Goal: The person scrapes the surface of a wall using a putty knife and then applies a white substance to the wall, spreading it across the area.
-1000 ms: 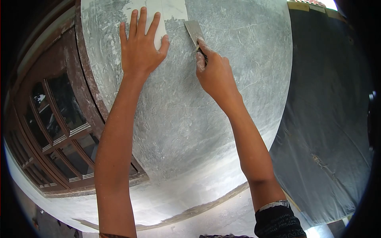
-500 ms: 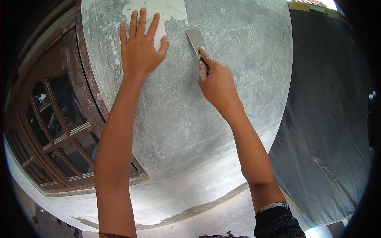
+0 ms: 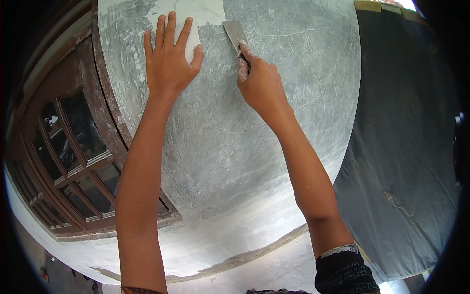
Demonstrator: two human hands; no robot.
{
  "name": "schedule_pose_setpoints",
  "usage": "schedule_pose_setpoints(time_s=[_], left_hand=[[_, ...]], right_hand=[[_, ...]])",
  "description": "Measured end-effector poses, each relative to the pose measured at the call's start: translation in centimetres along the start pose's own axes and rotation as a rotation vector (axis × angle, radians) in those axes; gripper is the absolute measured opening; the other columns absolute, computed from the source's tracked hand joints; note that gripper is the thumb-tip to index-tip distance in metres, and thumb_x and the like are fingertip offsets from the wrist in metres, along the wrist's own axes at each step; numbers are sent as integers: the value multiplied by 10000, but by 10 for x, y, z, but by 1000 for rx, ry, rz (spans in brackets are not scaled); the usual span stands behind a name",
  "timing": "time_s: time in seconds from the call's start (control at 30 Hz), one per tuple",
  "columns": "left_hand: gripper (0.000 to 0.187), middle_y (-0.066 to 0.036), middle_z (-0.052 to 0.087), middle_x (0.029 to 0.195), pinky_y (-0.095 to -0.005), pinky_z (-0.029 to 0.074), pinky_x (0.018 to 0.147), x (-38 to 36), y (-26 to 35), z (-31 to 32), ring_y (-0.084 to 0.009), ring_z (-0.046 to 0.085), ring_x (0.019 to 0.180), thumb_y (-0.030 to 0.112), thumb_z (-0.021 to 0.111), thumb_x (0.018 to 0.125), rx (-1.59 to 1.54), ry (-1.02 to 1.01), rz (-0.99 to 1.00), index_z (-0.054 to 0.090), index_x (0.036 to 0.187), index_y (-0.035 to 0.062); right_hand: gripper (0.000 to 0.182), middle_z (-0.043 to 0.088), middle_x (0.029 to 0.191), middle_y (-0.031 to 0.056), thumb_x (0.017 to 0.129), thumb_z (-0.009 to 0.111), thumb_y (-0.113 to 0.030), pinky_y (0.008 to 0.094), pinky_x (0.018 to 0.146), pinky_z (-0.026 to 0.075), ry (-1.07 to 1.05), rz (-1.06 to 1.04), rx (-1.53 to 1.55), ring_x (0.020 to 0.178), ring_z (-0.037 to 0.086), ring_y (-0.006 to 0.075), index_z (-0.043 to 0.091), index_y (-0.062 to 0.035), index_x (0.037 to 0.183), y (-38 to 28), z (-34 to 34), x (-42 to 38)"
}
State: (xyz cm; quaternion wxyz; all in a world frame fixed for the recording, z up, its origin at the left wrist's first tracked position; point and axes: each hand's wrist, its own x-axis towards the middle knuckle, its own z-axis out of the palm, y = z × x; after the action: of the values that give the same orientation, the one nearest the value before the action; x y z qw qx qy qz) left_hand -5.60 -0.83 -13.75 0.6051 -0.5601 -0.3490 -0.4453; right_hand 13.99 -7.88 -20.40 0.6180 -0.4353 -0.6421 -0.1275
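My left hand [image 3: 169,63] lies against the wall with its fingers spread, partly over a white patch [image 3: 210,13] of paint. To its right, my right hand [image 3: 262,81] grips a putty knife [image 3: 236,33] by its dark handle. The knife's flat metal blade points up and left, its tip at the lower right edge of the white patch. White dust coats the thumb and forefinger of this hand. Around both hands the wall [image 3: 235,147] is grey and mottled, with scrapes and thin raised lines.
A brown wooden window [image 3: 73,152] with several glass panes is on the left. Dark sheeting [image 3: 406,147] hangs at the right, beyond the wall's edge. Lower down, a white band [image 3: 235,245] of wall runs above a rough ledge.
My right hand has moved up and slightly left with the putty knife, bringing the blade to the white patch. My left hand stays spread on the wall.
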Motion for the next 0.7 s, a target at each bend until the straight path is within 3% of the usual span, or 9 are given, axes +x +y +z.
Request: schedule_pose_setpoints(time_s=[0.7], left_hand=[[635,-79,341,1663,-531,128,1272,-1,1,-4,-259,240,1563,411,573,960,-25,-11,-7,453,1565,259]], right_hand=[[417,660,813,321,1003,553,-128,526,719,533,-16,17,3,739,677,483,595,-17,1402,8,1,-1]])
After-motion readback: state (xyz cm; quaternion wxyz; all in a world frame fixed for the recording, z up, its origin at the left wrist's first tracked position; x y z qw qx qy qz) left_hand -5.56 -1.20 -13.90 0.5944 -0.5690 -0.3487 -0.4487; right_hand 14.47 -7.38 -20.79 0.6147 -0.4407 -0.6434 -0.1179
